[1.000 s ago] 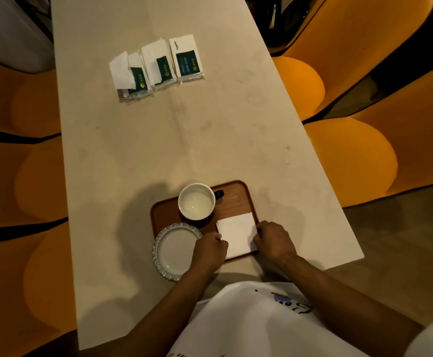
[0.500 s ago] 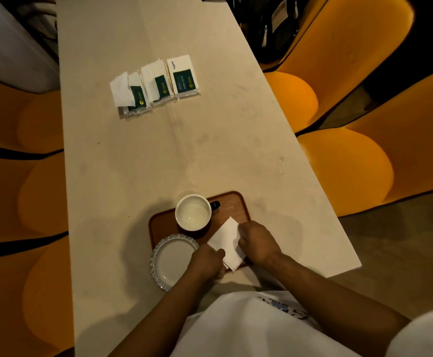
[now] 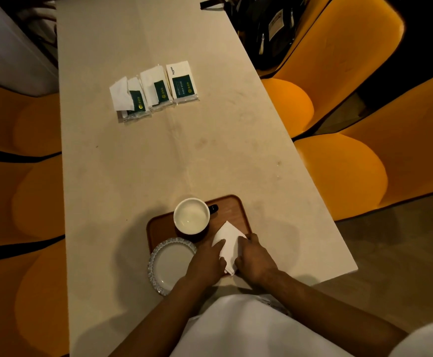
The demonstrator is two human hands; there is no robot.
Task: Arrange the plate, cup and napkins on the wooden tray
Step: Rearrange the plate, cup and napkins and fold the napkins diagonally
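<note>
Both your hands press flat on the napkin [image 3: 227, 243]: left hand [image 3: 206, 261], right hand [image 3: 255, 258]. It sits on the tray [image 3: 236, 210] between them; sliding could nudge the cup [image 3: 191, 215] just ahead, or the plate [image 3: 170, 265] overhanging left.

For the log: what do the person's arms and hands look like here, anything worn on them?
Both forearms are bare up to where they leave the view; no sleeves, gloves or watch show. The left hand and right hand carry no rings or markings that can be made out in this dim light. A white garment with a little dark print covers the torso below the arms.
</note>
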